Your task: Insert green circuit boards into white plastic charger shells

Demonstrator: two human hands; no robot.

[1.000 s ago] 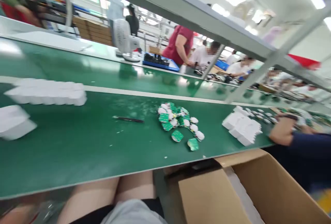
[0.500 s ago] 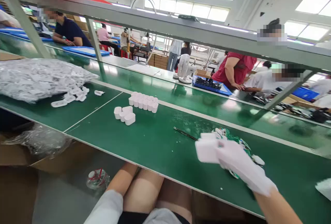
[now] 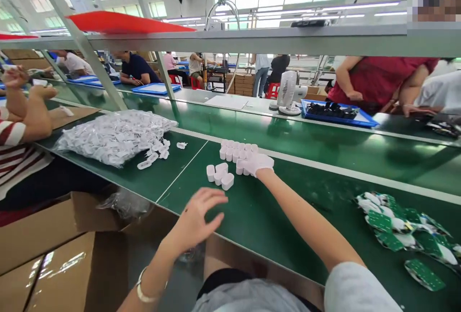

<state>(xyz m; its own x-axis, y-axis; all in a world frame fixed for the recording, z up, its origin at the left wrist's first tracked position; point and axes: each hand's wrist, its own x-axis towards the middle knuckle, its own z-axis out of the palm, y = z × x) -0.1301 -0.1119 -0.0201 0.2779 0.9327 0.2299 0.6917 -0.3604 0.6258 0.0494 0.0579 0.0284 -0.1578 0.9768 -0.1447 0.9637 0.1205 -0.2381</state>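
My right hand (image 3: 258, 162), in a white glove, reaches far over the green table (image 3: 288, 216). Its fingers curl over white plastic shells at the near end of a row of white shells (image 3: 236, 150). A small cluster of the same shells (image 3: 219, 175) lies just left of that hand. My left hand (image 3: 197, 217) is bare, with a bracelet on the wrist. It hovers at the table's front edge with its fingers spread and nothing in them, a little short of the cluster.
A heap of green circuit boards with white parts (image 3: 399, 228) lies at the right. A clear bag of white parts (image 3: 115, 134) spills at the left. Cardboard boxes (image 3: 54, 249) stand below the table. A person in a striped shirt (image 3: 18, 153) sits at the left. Beyond are a fan (image 3: 288, 92) and a blue tray (image 3: 336, 113).
The view swung left from the circuit boards to the shells. My gloved right hand carried white shells from beside the boards over to the row. My left hand came into view.
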